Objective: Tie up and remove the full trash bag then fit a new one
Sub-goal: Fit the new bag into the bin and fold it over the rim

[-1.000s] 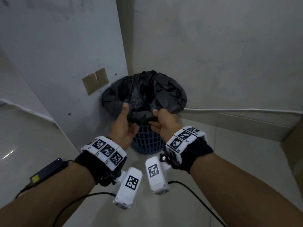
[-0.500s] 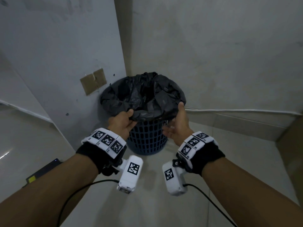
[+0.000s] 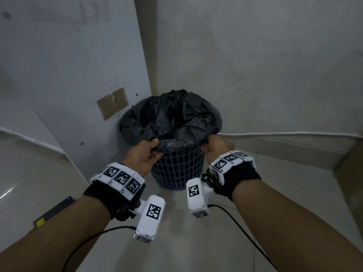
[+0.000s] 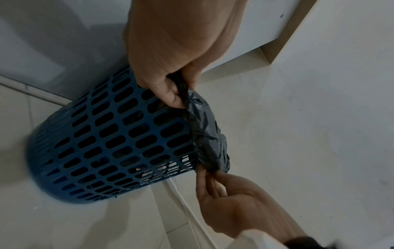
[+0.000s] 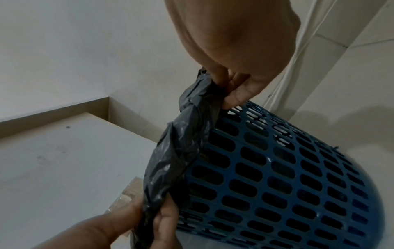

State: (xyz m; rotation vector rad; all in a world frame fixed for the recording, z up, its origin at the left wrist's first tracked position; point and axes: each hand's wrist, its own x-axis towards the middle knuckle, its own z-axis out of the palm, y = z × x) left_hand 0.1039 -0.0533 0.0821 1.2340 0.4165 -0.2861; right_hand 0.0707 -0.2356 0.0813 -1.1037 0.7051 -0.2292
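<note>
Black plastic trash bag (image 3: 172,118) lining a blue slotted basket (image 3: 178,169) at centre frame, tucked into the corner where two pale walls (image 3: 255,65) meet. Bag mouth rolled over the basket rim, near edge lifted between two hands. Left hand (image 3: 142,156) at centre left, thumb on top and fingers curled beneath, pinching a fold of the rim; right hand (image 3: 216,145) at centre right, fingers closed tight on the opposite end of the same fold. Probably held this way to peel the cuff off the rim and gather it for tying; not yet tied, bag not yet out of the basket. In the wrist views, crumpled film running as a taut band along the basket edge from one set of fingertips (image 4: 172,99) to the other (image 5: 232,91), plastic trapped between thumb and forefinger at each end. Brown taped patch (image 3: 113,103) on the wall at upper left of the basket. No new bag in view
</note>
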